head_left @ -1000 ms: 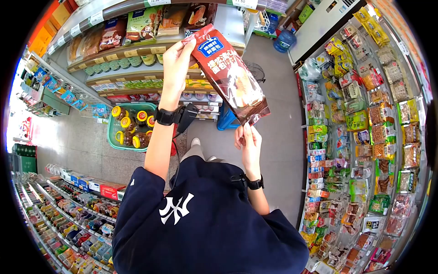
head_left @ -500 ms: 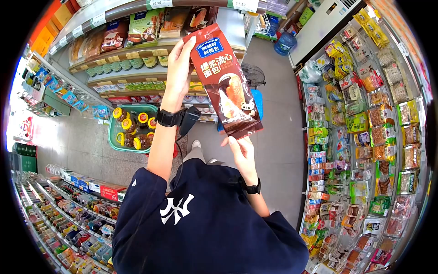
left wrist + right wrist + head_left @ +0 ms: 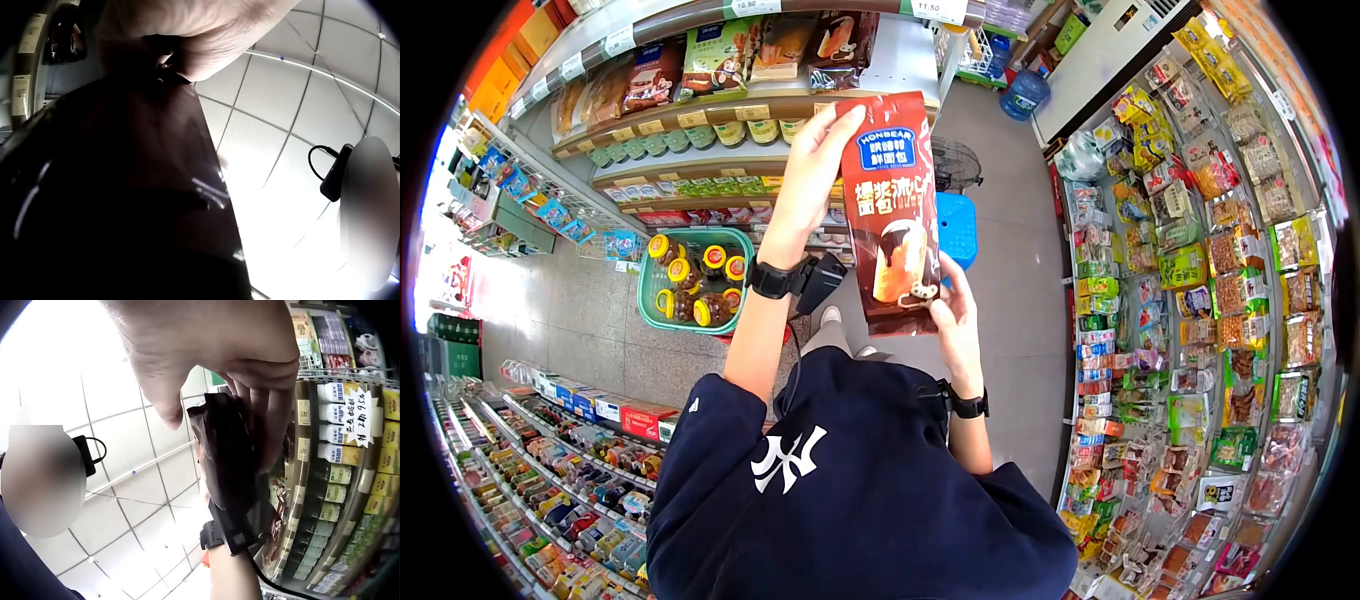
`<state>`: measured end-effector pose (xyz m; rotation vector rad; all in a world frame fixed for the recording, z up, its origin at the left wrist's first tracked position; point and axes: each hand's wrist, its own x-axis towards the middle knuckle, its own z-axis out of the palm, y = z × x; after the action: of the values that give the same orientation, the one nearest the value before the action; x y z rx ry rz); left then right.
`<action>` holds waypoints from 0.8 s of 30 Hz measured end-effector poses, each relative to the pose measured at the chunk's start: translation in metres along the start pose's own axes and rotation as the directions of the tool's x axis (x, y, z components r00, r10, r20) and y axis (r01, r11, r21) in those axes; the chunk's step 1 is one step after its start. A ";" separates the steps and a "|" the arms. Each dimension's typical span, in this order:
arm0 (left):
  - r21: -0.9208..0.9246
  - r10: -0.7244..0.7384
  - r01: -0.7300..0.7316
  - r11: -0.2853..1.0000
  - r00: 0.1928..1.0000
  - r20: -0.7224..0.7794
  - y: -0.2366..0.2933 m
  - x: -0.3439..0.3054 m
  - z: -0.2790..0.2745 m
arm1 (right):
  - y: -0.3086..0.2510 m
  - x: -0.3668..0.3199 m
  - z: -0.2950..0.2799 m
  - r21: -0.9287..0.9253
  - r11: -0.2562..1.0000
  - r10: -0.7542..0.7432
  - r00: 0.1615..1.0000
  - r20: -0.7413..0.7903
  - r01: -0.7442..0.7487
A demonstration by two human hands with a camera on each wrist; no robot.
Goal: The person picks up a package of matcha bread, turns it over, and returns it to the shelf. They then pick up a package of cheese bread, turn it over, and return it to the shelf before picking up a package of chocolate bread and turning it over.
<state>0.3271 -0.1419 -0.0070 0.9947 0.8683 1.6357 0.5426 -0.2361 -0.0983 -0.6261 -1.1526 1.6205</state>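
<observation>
A brown-red bread package with a blue label stands upright before the torso, its printed front facing the head camera. My left hand pinches its upper left corner, thumb on the front. At the lower right edge my right hand holds it, thumb in front and the other fingers partly hidden behind. In the left wrist view the package is a dark sheet below the left hand. The right wrist view shows the package between the thumb and fingers of the right hand.
Shelves with bagged bread and cups stand ahead. A green basket of yellow-lidded jars is on the floor at left, a blue stool and a fan beyond the package. Snack racks line the right side.
The package has come lower and turned from slanted to nearly upright. My left hand has moved down and right with it; my right hand has shifted from the bottom end up to the right edge.
</observation>
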 end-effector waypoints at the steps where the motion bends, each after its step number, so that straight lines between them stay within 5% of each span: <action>1: -0.027 -0.021 0.021 0.999 1.000 0.003 0.000 -0.004 0.003 | -0.003 -0.002 0.001 -0.003 0.998 0.064 0.998 0.025 -0.064; 9: -0.026 -0.038 0.035 0.999 0.994 -0.103 -0.016 -0.029 0.010 | -0.008 -0.003 0.027 0.008 0.999 0.041 0.998 -0.042 -0.041; 10: -0.006 -0.046 0.046 0.999 0.996 0.075 -0.011 -0.034 0.007 | -0.008 -0.003 0.026 0.007 0.999 0.041 0.998 -0.043 -0.041; 15: 0.212 0.047 -0.095 0.973 0.974 0.222 -0.017 -0.082 0.009 | -0.007 -0.004 0.020 0.023 1.000 -0.010 0.997 -0.075 0.012; 17: 0.214 -0.093 0.021 0.977 0.938 0.335 -0.024 -0.098 0.001 | -0.009 -0.004 0.019 0.052 0.999 0.018 0.996 -0.087 -0.014; 24: 0.131 -0.057 0.026 0.991 0.971 0.231 -0.032 -0.122 0.005 | -0.009 -0.007 0.018 0.034 0.997 0.068 0.995 -0.066 -0.066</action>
<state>0.3645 -0.2510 -0.0580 1.2234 0.8345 1.4070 0.5343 -0.2489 -0.0833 -0.7002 -1.0652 1.6589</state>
